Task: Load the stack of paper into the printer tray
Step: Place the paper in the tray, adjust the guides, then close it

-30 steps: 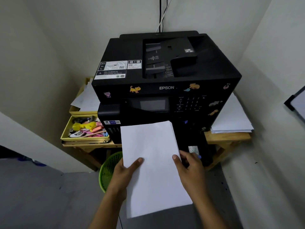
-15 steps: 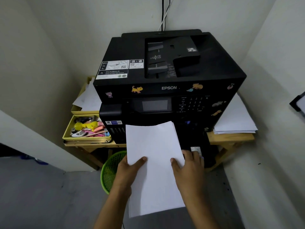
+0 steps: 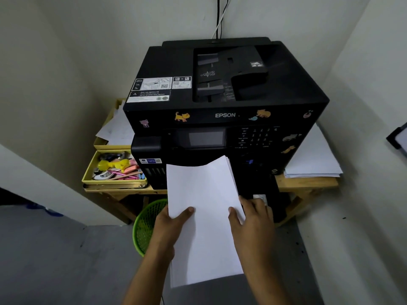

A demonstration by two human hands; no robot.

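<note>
A black Epson printer (image 3: 224, 89) with animal stickers stands on a wooden table (image 3: 308, 183) in a corner. I hold a stack of white paper (image 3: 204, 216) lengthwise in front of the printer's lower front. Its far edge bows up just below the screen. My left hand (image 3: 169, 225) grips the stack's left edge, thumb on top. My right hand (image 3: 253, 219) grips the right edge, thumb on top and fingers underneath. The stack hides the printer's tray opening.
A yellow tray (image 3: 88, 172) of small stationery sits left of the printer, with loose sheets (image 3: 116, 130) behind it. More white sheets (image 3: 312, 159) lie on the table at the right. A green mesh basket (image 3: 145, 227) stands under the table. Walls close in on both sides.
Both hands have carried the stack forward toward the printer's front, and the view has moved closer. The stack's far edge now bows upward.
</note>
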